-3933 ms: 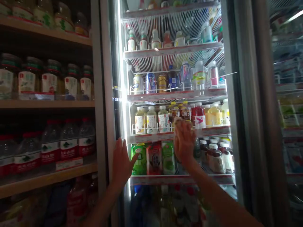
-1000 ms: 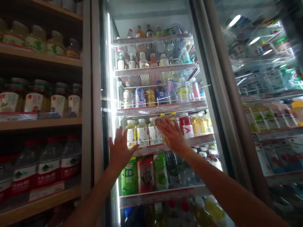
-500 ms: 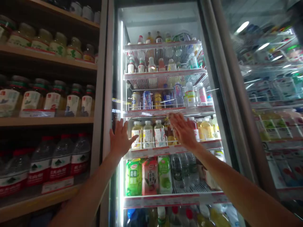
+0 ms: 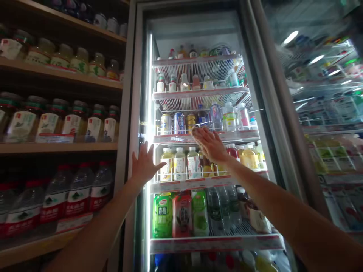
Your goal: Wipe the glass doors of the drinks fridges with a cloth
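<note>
A person's left hand (image 4: pixel 145 165) and right hand (image 4: pixel 211 145) are flat, unclenched, at one refrigerator door (image 4: pixel 193 32). Behind glass, between them: three tea bottles (image 4: pixel 179 165).

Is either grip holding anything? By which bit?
Left grip: nothing. Right grip: something pale shows at its edge; whether it's held can't be told.

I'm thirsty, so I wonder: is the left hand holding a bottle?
No, the left hand is spread wide open at the glass door, gripping nothing.
</note>
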`<state>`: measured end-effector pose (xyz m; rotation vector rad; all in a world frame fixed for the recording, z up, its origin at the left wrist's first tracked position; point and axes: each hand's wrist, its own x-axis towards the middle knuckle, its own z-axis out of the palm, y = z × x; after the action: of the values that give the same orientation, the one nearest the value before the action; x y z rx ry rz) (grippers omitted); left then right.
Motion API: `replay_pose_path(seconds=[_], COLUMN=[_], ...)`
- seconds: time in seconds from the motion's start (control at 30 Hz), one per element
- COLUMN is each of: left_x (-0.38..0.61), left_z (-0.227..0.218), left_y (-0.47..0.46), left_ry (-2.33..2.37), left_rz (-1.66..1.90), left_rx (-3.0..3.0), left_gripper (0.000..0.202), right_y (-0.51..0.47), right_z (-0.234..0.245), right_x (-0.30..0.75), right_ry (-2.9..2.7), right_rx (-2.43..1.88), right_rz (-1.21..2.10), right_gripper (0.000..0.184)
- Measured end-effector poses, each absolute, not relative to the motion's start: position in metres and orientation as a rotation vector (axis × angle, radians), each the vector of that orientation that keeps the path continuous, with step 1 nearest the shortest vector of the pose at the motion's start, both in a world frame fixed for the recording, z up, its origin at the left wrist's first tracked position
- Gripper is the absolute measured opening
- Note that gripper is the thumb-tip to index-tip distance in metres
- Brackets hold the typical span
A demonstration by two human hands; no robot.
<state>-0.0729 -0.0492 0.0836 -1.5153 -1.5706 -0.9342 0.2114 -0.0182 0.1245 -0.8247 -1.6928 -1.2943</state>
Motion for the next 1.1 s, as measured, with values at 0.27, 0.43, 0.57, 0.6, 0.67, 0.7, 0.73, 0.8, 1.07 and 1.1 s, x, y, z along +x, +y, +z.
replay_pose_path(seconds=[0.27,0.43,0.57,0.6,0.67,0.7,0.73,0.8,1.07,1.1], left_x=[-0.074,-0.084,-0.096,-0.098,-0.103,-0.107,-0.111,-0.123,-0.186,-0.189], left_z=[0.088,0.090,0.085,0.084,0.082,0.082,0.082,0.083,0.077,0.074], left_y=[-0.049,-0.053,-0.052,-0.052,-0.053,-0.055,-0.057,-0.065,-0.088,-0.088], left_ry=[-1.576,-1.583,-1.599,-1.590,-1.551,-1.530,-1.518,-1.527,-1.604,-1.604], left_rz=[-0.963,-0.943,-0.931,-0.921,-0.915,-0.920,-0.930,-0.961,-1.031,-1.029], left_rx=[-1.582,-1.568,-1.575,-1.591,-1.609,-1.604,-1.589,-1.530,-1.360,-1.362], left_gripper=[0.087,0.079,0.080,0.080,0.079,0.078,0.078,0.078,0.078,0.078], right_y=[-0.020,-0.015,-0.010,-0.009,-0.008,-0.009,-0.010,-0.015,-0.022,-0.022], right_z=[0.154,0.137,0.156,0.166,0.181,0.184,0.184,0.172,0.161,0.166], right_x=[0.211,0.124,0.128,0.131,0.124,0.113,0.098,0.063,0.012,0.013], right_ry=[-1.291,-1.852,-1.615,-1.520,-1.460,-1.508,-1.593,-1.816,-1.908,-1.857], right_rx=[-1.005,-0.724,-0.791,-0.822,-0.845,-0.842,-0.834,-0.778,-0.758,-0.811], right_rz=[-1.036,-1.300,-1.140,-1.069,-0.992,-0.995,-1.018,-1.108,-1.133,-1.084], right_gripper=[0.053,0.061,0.057,0.056,0.057,0.058,0.059,0.061,0.063,0.063])
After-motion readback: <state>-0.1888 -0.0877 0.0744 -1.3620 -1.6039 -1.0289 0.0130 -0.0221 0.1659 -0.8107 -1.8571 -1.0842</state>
